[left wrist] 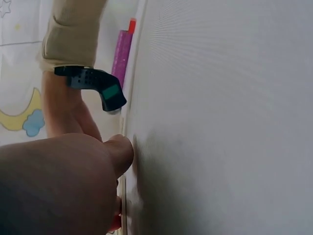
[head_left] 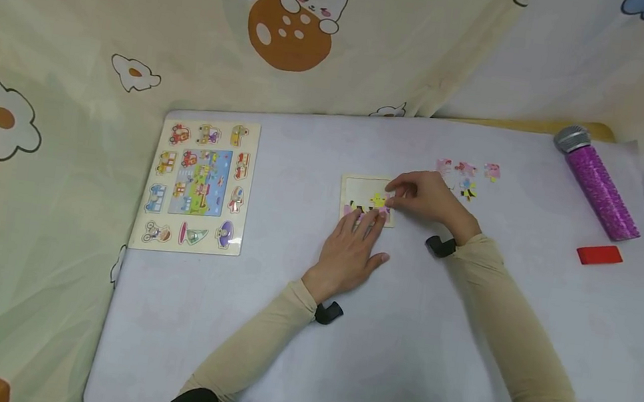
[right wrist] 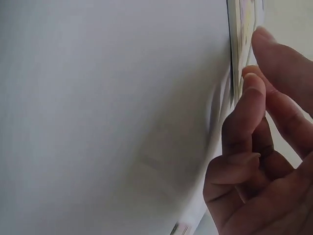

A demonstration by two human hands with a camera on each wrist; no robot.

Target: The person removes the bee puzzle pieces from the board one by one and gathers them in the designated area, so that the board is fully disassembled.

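A small square puzzle board [head_left: 366,184] with a pale frame lies mid-table. Pink, black and yellow puzzle pieces fill its lower part, among them a yellow piece [head_left: 378,200]. My left hand [head_left: 348,254] rests with fingers extended over the board's near edge, covering some pieces; its thumb [left wrist: 120,152] points out to the side in the left wrist view. Over the board's right edge is my right hand [head_left: 428,195], thumb and index fingertip apart beside the yellow piece. In the right wrist view, its loosely bent fingers [right wrist: 244,117] show nothing between them.
Several loose puzzle pieces [head_left: 466,170] lie beyond my right hand. A purple glittery microphone [head_left: 603,189] and a red block [head_left: 599,255] lie at the right. A larger vehicle puzzle board [head_left: 193,239] lies at the left. Patterned cloth [head_left: 198,31] hangs behind the table.
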